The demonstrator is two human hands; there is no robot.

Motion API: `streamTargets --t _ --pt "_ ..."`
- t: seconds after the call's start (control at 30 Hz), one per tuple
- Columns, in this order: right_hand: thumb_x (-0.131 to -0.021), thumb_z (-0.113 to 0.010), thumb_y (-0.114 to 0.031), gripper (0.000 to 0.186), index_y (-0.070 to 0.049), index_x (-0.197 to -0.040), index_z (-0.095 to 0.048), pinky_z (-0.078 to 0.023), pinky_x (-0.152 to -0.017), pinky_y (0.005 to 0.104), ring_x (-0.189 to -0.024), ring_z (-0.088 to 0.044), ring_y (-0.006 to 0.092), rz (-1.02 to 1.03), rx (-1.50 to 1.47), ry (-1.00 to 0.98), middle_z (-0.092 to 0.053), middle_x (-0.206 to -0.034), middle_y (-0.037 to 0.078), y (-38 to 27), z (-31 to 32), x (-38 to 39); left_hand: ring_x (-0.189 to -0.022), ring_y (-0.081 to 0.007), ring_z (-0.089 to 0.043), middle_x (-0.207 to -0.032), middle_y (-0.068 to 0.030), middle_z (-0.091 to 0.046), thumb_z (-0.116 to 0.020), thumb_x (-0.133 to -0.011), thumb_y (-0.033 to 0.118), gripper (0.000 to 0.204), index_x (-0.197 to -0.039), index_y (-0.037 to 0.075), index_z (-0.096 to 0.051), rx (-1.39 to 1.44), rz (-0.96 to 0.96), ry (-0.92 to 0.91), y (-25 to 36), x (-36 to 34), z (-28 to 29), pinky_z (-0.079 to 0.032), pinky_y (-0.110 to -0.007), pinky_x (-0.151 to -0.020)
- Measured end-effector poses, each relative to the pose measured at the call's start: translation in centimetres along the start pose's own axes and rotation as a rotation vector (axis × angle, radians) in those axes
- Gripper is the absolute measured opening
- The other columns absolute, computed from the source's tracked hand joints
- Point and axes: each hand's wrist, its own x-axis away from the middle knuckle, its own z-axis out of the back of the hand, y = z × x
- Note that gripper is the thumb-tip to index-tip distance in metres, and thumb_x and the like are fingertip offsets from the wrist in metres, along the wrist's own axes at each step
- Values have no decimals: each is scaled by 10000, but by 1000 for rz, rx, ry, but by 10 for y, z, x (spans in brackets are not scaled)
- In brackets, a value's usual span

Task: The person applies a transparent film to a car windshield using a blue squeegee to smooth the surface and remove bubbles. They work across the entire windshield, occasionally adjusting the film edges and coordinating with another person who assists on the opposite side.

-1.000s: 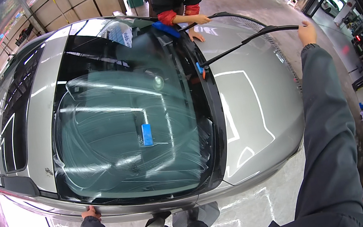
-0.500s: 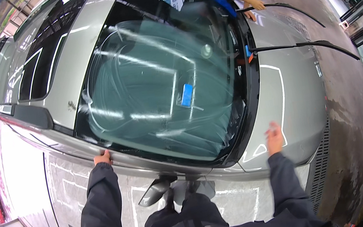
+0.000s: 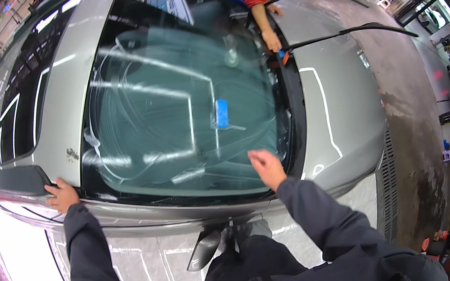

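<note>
My left hand lies with fingers spread on the silver-grey car's pillar, beside the dark side window and the windshield's edge. My right hand hovers over the lower near part of the windshield, its fingers loosely bent and nothing visible in them. Streaks and smears curve across the glass. Near the middle of the glass shows a blue rectangular piece; whether it lies on or behind the glass I cannot tell. A small blue and orange object sits at the base of the windshield.
Across the car a person in black and red leans in, one hand at the windshield base. Two raised wiper arms reach over the hood. The side mirror juts out before my legs. A floor grate runs at right.
My left hand has slid left along the car and spread its fingers. My right hand has moved left from the hood to the glass. The other person's hand has reached toward the blue and orange object.
</note>
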Motion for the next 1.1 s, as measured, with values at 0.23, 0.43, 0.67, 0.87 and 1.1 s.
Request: streamTargets --t 0.23,0.43,0.67,0.87,1.1 --pt "-936 -761 -320 447 -61 -1295 -709 -538 -882 407 -1002 -656 343 97 294 212 -628 -1195 217 9 -88 -143 -1497 -464 -302 -1580 -347 -326 -375 -1042 642 707 -1595 203 -376 178 -37 137 9 25 8 -316 -535 -1189" --pt "-898 -773 -289 389 -38 -1195 -758 -540 -882 409 -1008 -668 334 -26 489 194 -672 -1129 188 34 -115 -170 -1464 -467 -358 -1576 -322 -359 -438 -1034 592 645 -1562 221 -434 181 9 133 19 33 20 -345 -558 -1164" --pt "-840 -800 -72 299 -103 -1135 -761 -535 -914 424 -1084 -616 339 498 294 -85 -655 -1205 151 -90 -210 -70 -1507 -474 -273 -1640 -270 -249 -447 -1050 560 625 -1588 250 -375 239 52 88 25 42 29 -292 -603 -1176" --pt "-800 -827 -46 225 -75 -1021 -792 -550 -860 417 -1018 -625 338 974 14 -351 -684 -1099 138 -214 -334 -89 -1524 -471 -235 -1653 -266 -220 -459 -1055 533 613 -1594 261 -359 243 56 63 28 43 31 -271 -609 -1182" --pt "-851 -768 -93 61 -43 -834 -738 -512 -824 439 -943 -591 348 787 97 93 -678 -992 129 -259 -333 -203 -1492 -487 -297 -1632 -304 -265 -472 -1042 539 623 -1590 259 -378 234 28 91 23 42 27 -322 -610 -1157"
